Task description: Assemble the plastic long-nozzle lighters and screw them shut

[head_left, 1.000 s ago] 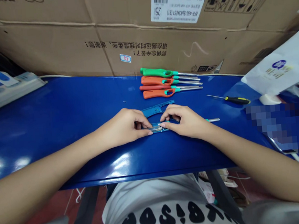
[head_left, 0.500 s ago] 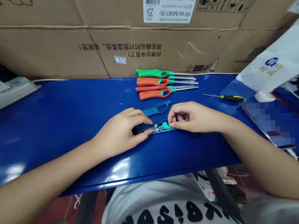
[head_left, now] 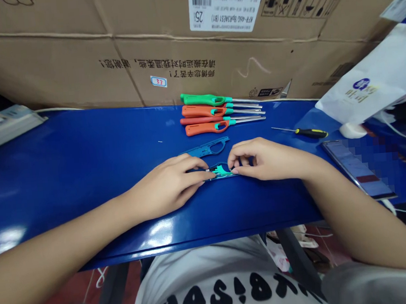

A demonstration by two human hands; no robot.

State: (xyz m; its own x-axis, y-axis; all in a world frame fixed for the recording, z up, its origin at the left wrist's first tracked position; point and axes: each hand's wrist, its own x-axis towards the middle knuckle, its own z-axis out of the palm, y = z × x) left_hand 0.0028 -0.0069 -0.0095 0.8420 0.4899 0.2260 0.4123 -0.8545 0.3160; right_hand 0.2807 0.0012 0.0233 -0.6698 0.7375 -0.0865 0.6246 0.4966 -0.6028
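An opened blue lighter body [head_left: 216,172] with a teal trigger lies on the blue table [head_left: 84,156] between my hands. My left hand [head_left: 166,185] rests on its left end, fingers closed and pressing it down. My right hand [head_left: 263,159] pinches the teal trigger part at its right end. Just behind lies the loose blue shell half [head_left: 206,148], untouched.
A row of long lighters [head_left: 217,111], one green and three orange, lies behind. A yellow-black screwdriver [head_left: 307,132] and a phone [head_left: 357,168] lie to the right, under a white bag [head_left: 370,87]. Cardboard boxes [head_left: 180,41] wall the back. A white power strip [head_left: 4,128] sits far left.
My right hand slid to the right end of the lighter body and now pinches the teal trigger. My left hand's fingers flattened onto the body. The view drifted slightly right.
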